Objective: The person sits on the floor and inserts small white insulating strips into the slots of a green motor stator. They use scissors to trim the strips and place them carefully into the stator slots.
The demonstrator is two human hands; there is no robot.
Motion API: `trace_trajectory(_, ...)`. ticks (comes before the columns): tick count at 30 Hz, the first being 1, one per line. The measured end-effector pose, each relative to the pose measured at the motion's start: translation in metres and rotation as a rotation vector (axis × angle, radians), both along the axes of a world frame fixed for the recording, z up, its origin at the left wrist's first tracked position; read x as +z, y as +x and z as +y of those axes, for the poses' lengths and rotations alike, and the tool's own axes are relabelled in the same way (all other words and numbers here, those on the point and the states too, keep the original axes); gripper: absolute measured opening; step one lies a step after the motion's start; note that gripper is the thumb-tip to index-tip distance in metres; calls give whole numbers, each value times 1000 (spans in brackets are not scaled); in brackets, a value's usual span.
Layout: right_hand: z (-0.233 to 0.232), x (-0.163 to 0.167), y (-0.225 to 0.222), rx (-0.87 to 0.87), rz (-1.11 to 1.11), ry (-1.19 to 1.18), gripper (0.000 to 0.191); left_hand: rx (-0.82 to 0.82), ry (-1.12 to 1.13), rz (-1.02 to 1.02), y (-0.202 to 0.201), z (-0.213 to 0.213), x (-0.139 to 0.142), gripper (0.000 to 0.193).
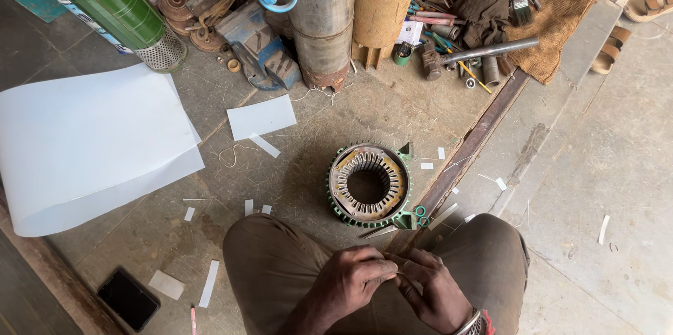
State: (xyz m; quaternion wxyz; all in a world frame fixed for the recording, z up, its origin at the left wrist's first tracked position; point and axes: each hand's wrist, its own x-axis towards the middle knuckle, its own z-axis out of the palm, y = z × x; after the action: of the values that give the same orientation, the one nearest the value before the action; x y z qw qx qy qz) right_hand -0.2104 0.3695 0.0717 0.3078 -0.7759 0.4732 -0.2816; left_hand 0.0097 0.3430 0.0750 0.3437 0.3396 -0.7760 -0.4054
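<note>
Both hands meet above the knees: left hand (354, 275) and right hand (431, 289) pinch a thin white strip (401, 274) between fingertips. Stator (369, 184) stands just beyond them. Keeping the strip taut and square probably helps.

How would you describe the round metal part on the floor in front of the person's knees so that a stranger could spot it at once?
Start at the big white sheet curling on the concrete floor, then look right, just beyond the person's knees. There stands the motor stator, a ring with a green toothed outer rim. Unlike the tall rusty cylinders behind it, it is low, hollow and lined with narrow slots around its bore.
</note>
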Motion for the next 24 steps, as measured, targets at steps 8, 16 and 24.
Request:
trace_trajectory(8, -7, 11, 2, -71, -87, 318, 30, -87, 94, 19, 5, 4, -20, 19)
trace_trajectory(16, -8, 13, 1, -18, -57, 301, 29, -130, 127, -37, 13, -6, -12, 15)
trace_trajectory(24, -11, 20, -1, -37, -40, 225, 33, -156, 191, 27, 13, -9, -14, 17)
